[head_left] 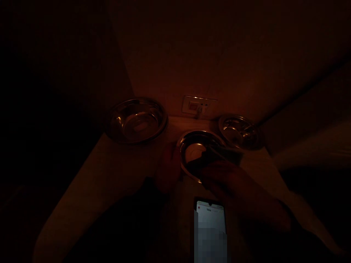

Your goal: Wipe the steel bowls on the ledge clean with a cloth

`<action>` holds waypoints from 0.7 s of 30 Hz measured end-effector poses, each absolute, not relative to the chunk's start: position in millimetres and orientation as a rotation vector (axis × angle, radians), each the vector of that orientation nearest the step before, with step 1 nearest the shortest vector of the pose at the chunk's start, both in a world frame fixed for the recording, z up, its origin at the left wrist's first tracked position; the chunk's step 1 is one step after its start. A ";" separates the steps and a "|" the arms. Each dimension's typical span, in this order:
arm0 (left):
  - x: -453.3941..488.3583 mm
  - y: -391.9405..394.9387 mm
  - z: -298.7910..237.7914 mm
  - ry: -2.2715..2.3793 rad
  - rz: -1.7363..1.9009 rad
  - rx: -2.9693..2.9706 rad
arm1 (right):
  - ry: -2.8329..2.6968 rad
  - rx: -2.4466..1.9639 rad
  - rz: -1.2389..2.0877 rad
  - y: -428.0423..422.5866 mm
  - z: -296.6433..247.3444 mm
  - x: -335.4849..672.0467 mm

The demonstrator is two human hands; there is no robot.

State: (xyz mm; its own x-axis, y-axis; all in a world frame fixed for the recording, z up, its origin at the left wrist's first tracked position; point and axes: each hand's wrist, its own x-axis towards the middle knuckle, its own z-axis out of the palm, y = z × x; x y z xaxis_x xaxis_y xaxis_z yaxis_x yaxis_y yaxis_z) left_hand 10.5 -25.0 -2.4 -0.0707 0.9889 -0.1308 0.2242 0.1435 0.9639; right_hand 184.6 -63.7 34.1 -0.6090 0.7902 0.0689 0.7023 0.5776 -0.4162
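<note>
Standing in near darkness, the scene gives up little detail. The left hand [168, 168] lies against the left rim of a steel bowl [195, 150], fingers held together. Whether it grips the rim or only touches it cannot be told. The right hand [233, 182] covers the bowl's near right edge and hides that part of the rim. Its fingers blur into shadow, so its hold cannot be made out either. The bowl sits between the two hands, tilted a little toward the person, with a pale patch showing inside.

Beyond the left hand and well apart from it rests a larger bowl [136, 120]. Beyond the right hand, a third bowl [239, 132] sits just beside the held one. A wall socket [196, 106] shows faintly behind them. Just below the right hand a lit phone [210, 219] lies on the counter [109, 171], its lower part cut off by the frame edge. The forearms fade into black.
</note>
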 end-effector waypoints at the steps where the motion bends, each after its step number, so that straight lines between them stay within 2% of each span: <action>1: 11.3 -25.6 -2.9 1.488 1.023 1.228 | -2.548 -1.259 0.502 -64.4 30.4 179.0; 6: 11.7 -27.7 -1.9 1.502 1.011 1.195 | -2.541 -1.279 0.416 -67.8 22.5 166.6; 11: 9.4 -28.5 1.5 1.474 0.910 1.122 | -2.610 -1.212 0.511 -65.5 38.7 188.0; 14: 10.1 -28.1 0.7 1.466 0.967 1.139 | -2.602 -1.217 0.538 -64.5 40.4 190.3; 21: 12.7 -28.6 -1.1 1.532 0.989 1.215 | -2.532 -1.302 0.404 -67.7 22.0 163.2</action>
